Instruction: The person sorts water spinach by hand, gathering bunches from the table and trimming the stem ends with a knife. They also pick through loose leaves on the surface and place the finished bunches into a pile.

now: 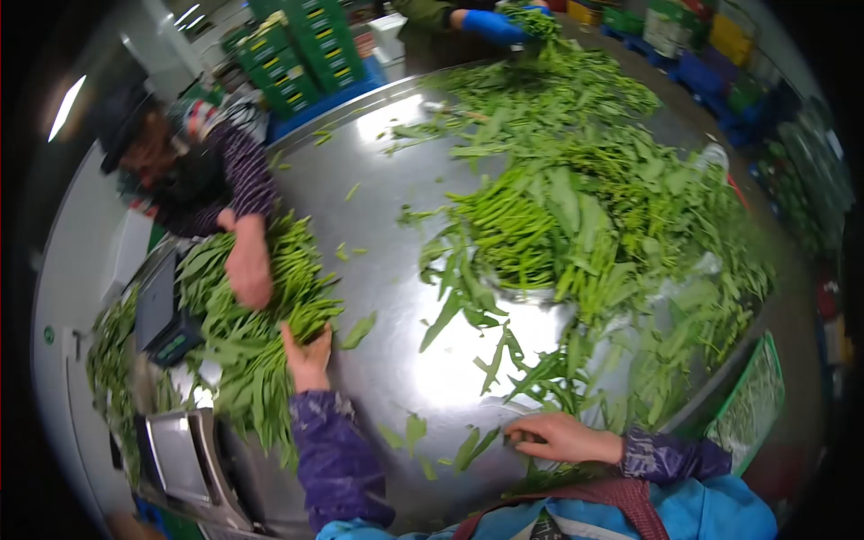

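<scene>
My left hand [309,356] is at the near end of a bundle of water spinach [301,270] on the left of the metal table [373,225], with thumb and fingers around some stems. My right hand [565,438] is low over the near edge, its fingers curled toward the thumb; what they pinch, if anything, is hidden. Loose leaves [472,447] lie just left of it. A large heap of water spinach [513,229], cut stems facing left, covers the table's right side. A co-worker's bare hand [247,274] presses on the left bundle.
At left stand a dark scale display [162,310] and a metal scale [184,454]. Across the table another person's blue-gloved hand [495,27] holds greens. Green crates [297,54] are stacked behind. A green-edged basket [751,405] sits at the right edge.
</scene>
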A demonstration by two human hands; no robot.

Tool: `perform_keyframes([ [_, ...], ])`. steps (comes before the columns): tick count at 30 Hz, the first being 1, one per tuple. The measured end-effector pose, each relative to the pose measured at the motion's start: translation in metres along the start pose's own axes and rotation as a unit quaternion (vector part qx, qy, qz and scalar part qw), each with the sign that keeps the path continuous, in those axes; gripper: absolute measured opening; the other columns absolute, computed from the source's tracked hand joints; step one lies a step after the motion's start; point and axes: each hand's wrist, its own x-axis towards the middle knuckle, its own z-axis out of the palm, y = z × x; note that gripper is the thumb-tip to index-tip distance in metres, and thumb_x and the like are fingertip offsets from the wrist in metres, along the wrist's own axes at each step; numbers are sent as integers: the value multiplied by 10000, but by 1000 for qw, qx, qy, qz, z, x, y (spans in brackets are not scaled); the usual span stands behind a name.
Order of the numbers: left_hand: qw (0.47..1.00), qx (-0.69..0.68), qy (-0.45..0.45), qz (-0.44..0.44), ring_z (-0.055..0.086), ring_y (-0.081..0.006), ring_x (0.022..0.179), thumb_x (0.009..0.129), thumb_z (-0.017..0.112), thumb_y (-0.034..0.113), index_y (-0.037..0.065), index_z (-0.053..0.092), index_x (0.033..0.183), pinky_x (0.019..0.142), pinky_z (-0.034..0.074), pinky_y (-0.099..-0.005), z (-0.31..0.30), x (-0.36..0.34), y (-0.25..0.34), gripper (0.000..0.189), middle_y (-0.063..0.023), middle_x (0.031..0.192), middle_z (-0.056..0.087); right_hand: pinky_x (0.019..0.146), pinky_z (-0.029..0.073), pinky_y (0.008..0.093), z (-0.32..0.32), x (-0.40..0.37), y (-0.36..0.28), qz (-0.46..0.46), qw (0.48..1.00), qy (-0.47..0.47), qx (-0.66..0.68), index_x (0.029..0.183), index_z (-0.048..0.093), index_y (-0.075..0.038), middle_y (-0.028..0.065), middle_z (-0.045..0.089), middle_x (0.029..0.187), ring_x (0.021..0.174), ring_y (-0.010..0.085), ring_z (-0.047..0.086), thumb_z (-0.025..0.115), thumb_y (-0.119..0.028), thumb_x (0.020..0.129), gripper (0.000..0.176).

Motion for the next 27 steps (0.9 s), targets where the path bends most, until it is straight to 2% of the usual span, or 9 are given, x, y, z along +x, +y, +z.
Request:
perform_keyframes([
  [3, 992, 17, 32, -119, 411, -267, 1082, 731, 709, 379, 68, 536, 1075, 976, 312, -446, 9, -31, -3, 494, -118, 1114, 500, 654, 466, 342, -4, 5, 3, -19, 1000, 12, -8, 1069, 550, -72, 63, 620, 881, 753, 235, 598, 541, -217, 813, 294],
  [7, 985, 136, 71, -75, 402, -273, 1164, 795, 660, 246, 14, 411, 1171, 982, 302, -422, 9, -63, -37, 507, -128, 1228, 425, 635, 465, 345, -12, 7, 8, -32, 999, -10, -4, 1055, 552, -58, 62, 621, 885, 748, 233, 599, 540, -204, 808, 287],
  [9, 963, 267, -25, -1, 395, -285, 1185, 826, 616, 230, -23, 434, 1124, 973, 316, -421, 5, -85, -65, 431, -136, 1229, 446, 629, 464, 345, -22, 3, 11, -35, 999, 6, 7, 1050, 554, -58, 62, 622, 883, 740, 233, 599, 538, -205, 810, 282],
  [13, 974, 188, 4, -123, 439, -303, 1139, 841, 583, 211, -17, 460, 1117, 943, 365, -430, -4, -100, -82, 379, -158, 1215, 472, 646, 480, 315, -58, -15, 18, -67, 996, 54, 29, 1043, 566, -57, 84, 619, 881, 727, 192, 601, 545, -168, 836, 235],
  [15, 947, 214, -50, -234, 468, -314, 1106, 834, 578, 188, 11, 475, 1140, 913, 409, -442, 8, -135, -99, 368, -181, 1205, 481, 669, 490, 294, -89, -29, 28, -51, 988, 145, -4, 1003, 582, -36, 89, 623, 867, 753, 180, 608, 547, -145, 833, 204],
  [17, 937, 273, -49, -213, 492, -326, 1073, 827, 580, 162, 22, 464, 1171, 900, 434, -440, 17, -166, -116, 389, -198, 1198, 480, 597, 479, 311, -132, -36, 51, -136, 941, 309, -34, 955, 586, -34, 107, 606, 746, 644, 213, 587, 557, -122, 805, 176],
  [19, 926, 306, -67, -209, 436, -322, 1155, 789, 600, 139, 9, 380, 1264, 960, 376, -436, 23, -188, -125, 539, -204, 1261, 427, 595, 487, 312, -184, -51, 64, -94, 902, 405, -115, 926, 589, -32, 108, 609, 747, 643, 212, 596, 567, -116, 795, 158],
  [24, 915, 333, -35, -224, 492, -247, 1092, 840, 566, 105, 9, 454, 1217, 929, 407, -387, 32, -226, -146, 405, -136, 1194, 522, 859, 443, 380, -283, -62, 125, 0, 797, 476, -372, 1151, 487, -49, 131, 525, 1159, 1029, 262, 528, 669, -113, 699, 491],
  [27, 920, 324, -36, -218, 518, -226, 1034, 837, 577, 106, 15, 487, 1172, 888, 422, -366, 28, -235, -159, 359, -106, 1152, 551, 985, 323, 446, -309, -49, 129, 32, 781, 378, -497, 1306, 334, -64, 103, 379, 1333, 1200, 270, 385, 749, -175, 622, 808],
])
